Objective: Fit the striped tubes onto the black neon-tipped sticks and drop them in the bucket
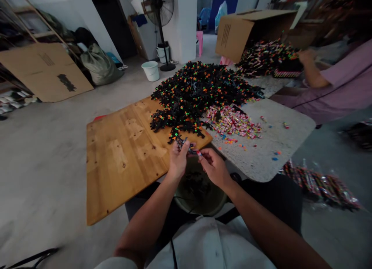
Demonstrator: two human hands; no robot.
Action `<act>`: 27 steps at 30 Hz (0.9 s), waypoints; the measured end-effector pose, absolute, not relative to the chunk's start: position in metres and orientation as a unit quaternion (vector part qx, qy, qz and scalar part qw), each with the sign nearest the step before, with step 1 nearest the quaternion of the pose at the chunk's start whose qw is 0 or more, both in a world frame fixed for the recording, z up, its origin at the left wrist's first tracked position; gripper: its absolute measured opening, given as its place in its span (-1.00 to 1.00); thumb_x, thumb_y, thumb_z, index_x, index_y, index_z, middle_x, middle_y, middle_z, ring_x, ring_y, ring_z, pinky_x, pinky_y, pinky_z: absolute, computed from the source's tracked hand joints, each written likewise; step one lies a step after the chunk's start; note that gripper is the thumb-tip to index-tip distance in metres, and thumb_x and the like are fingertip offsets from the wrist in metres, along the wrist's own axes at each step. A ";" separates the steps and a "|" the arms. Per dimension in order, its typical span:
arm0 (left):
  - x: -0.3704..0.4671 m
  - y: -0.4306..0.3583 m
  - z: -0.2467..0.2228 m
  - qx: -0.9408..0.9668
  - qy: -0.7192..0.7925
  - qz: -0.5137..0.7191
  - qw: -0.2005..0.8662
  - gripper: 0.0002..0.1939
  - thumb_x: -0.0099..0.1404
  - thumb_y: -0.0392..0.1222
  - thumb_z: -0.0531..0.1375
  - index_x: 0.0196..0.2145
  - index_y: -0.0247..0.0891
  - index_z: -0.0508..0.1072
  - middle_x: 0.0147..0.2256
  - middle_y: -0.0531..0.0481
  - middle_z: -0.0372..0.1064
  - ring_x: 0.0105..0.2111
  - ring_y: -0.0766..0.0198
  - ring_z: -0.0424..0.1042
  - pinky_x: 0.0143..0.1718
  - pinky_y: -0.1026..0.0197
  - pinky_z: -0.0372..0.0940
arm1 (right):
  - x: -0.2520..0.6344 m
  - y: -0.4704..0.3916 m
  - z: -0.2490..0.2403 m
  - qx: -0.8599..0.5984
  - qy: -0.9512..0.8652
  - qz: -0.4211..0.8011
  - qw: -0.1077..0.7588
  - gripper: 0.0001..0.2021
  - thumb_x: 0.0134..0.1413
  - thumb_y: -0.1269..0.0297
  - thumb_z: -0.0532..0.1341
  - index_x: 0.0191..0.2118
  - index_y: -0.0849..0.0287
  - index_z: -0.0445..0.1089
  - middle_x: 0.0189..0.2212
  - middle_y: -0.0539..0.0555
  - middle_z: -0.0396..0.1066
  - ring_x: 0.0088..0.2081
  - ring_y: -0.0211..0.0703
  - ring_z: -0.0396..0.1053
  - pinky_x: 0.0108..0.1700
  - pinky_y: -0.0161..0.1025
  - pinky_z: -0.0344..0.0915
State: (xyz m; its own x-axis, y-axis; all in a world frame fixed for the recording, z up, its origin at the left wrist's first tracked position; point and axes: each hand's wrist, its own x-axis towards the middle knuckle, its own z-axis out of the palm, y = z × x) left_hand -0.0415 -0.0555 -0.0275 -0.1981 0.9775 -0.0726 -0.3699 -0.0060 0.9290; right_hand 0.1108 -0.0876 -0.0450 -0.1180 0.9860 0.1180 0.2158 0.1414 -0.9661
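Observation:
My left hand [178, 162] is closed around a small black toy gun [182, 142], held just off the near edge of the wooden board. Between the thumb and fingers of my right hand [215, 167] is a small red-and-white wrapped tube [199, 153], close against the toy gun's near end. Whether the two are joined cannot be made out. Just beyond my hands lies a large pile of black toy guns [192, 90] with orange and green tips. To its right is a heap of pink-and-white wrapped tubes [234, 121].
The wooden board [116, 156] adjoins a grey speckled tabletop [261, 160] with loose coloured bits. A bucket [213, 203] with black pieces stands below my hands. At the right, a person in a pink top [348, 75] works beside a tipped cardboard box [234, 36]. Bagged pieces [322, 183] lie low at right.

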 end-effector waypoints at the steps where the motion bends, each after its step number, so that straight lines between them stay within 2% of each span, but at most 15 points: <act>1: -0.040 -0.057 -0.027 0.338 0.458 0.627 0.532 -0.50 0.16 0.21 0.45 -0.19 -0.23 0.46 -0.33 0.00 0.57 -0.44 0.27 0.55 -0.41 0.25 0.46 | 0.111 -0.088 -0.045 -0.497 -0.628 0.407 0.439 -0.74 0.36 0.03 0.21 -0.02 0.05 0.44 -0.24 0.08 0.60 -0.29 -0.08 0.56 -0.25 -0.21 0.46; 4: -0.036 -0.060 -0.028 0.344 0.465 0.631 0.517 -0.53 0.24 0.22 0.40 -0.16 -0.21 0.46 -0.33 0.00 0.56 -0.39 0.22 0.58 -0.38 0.22 0.47 | 0.110 -0.090 -0.043 -0.518 -0.664 0.337 0.421 -0.80 0.35 0.12 0.20 -0.04 0.05 0.44 -0.20 0.12 0.62 -0.18 -0.01 0.58 -0.13 -0.15 0.46; 7: -0.031 -0.064 -0.032 0.334 0.469 0.642 0.505 -0.55 0.28 0.23 0.37 -0.13 -0.18 0.44 -0.28 -0.03 0.57 -0.26 0.12 0.62 -0.29 0.16 0.50 | 0.105 -0.092 -0.040 -0.542 -0.655 0.320 0.418 -0.83 0.34 0.13 0.18 -0.08 0.04 0.44 -0.23 0.14 0.61 -0.22 0.01 0.57 -0.15 -0.13 0.45; 10: -0.027 -0.066 -0.035 0.319 0.476 0.644 0.506 -0.55 0.28 0.23 0.37 -0.11 -0.14 0.42 -0.22 -0.05 0.58 -0.16 0.05 0.62 -0.23 0.12 0.50 | 0.102 -0.093 -0.038 -0.528 -0.593 0.439 0.419 -0.83 0.31 0.07 0.22 -0.16 0.03 0.42 -0.37 0.07 0.56 -0.44 -0.10 0.48 -0.40 -0.19 0.40; 12: -0.024 -0.067 -0.037 0.313 0.480 0.639 0.514 -0.55 0.28 0.24 0.36 -0.13 -0.13 0.41 -0.21 -0.06 0.57 -0.14 0.03 0.61 -0.25 0.12 0.49 | 0.103 -0.093 -0.039 -0.501 -0.540 0.542 0.405 -0.78 0.26 0.02 0.25 -0.20 0.04 0.39 -0.48 -0.02 0.49 -0.61 -0.20 0.32 -0.58 -0.25 0.26; 14: -0.021 -0.066 -0.040 0.307 0.481 0.634 0.522 -0.56 0.28 0.23 0.36 -0.16 -0.13 0.40 -0.21 -0.06 0.57 -0.13 0.03 0.61 -0.27 0.13 0.48 | 0.105 -0.093 -0.041 -0.484 -0.508 0.597 0.389 -0.74 0.21 -0.02 0.28 -0.23 0.06 0.36 -0.53 -0.08 0.43 -0.68 -0.25 0.22 -0.64 -0.28 0.18; 16: -0.017 -0.065 -0.045 0.294 0.482 0.633 0.529 -0.57 0.27 0.22 0.36 -0.18 -0.14 0.38 -0.22 -0.05 0.56 -0.15 0.05 0.61 -0.25 0.13 0.47 | 0.108 -0.093 -0.044 -0.493 -0.518 0.583 0.387 -0.74 0.21 -0.02 0.28 -0.24 0.06 0.37 -0.53 -0.09 0.43 -0.65 -0.25 0.25 -0.61 -0.29 0.21; 19: -0.008 -0.065 -0.057 0.263 0.480 0.637 0.543 -0.57 0.28 0.22 0.34 -0.18 -0.15 0.35 -0.25 -0.02 0.54 -0.21 0.12 0.61 -0.22 0.14 0.46 | 0.113 -0.092 -0.050 -0.503 -0.586 0.503 0.389 -0.81 0.25 0.06 0.27 -0.24 0.06 0.42 -0.41 -0.01 0.53 -0.44 -0.17 0.46 -0.40 -0.25 0.37; 21: -0.004 -0.069 -0.066 0.257 0.484 0.626 0.554 -0.56 0.29 0.22 0.32 -0.17 -0.17 0.35 -0.26 -0.02 0.54 -0.25 0.16 0.61 -0.23 0.16 0.46 | 0.120 -0.092 -0.055 -0.502 -0.609 0.485 0.375 -0.83 0.25 0.08 0.26 -0.22 0.06 0.44 -0.35 0.02 0.56 -0.36 -0.14 0.50 -0.33 -0.24 0.40; 24: -0.010 -0.074 -0.080 0.318 0.525 0.580 0.536 -0.56 0.29 0.21 0.34 -0.15 -0.20 0.41 -0.22 -0.07 0.55 -0.19 0.15 0.59 -0.18 0.17 0.44 | 0.139 -0.094 -0.066 -0.514 -0.595 0.528 0.320 -0.78 0.26 0.04 0.24 -0.24 0.08 0.42 -0.45 -0.02 0.51 -0.55 -0.21 0.37 -0.50 -0.28 0.27; 27: -0.035 -0.062 -0.089 0.397 0.577 0.571 0.430 -0.54 0.27 0.12 0.39 -0.04 -0.20 0.43 -0.03 -0.19 0.51 0.07 0.05 0.50 0.04 0.11 0.39 | 0.163 -0.102 -0.083 -0.521 -0.592 0.559 0.256 -0.78 0.26 0.06 0.23 -0.25 0.11 0.43 -0.48 -0.04 0.50 -0.62 -0.27 0.29 -0.55 -0.32 0.18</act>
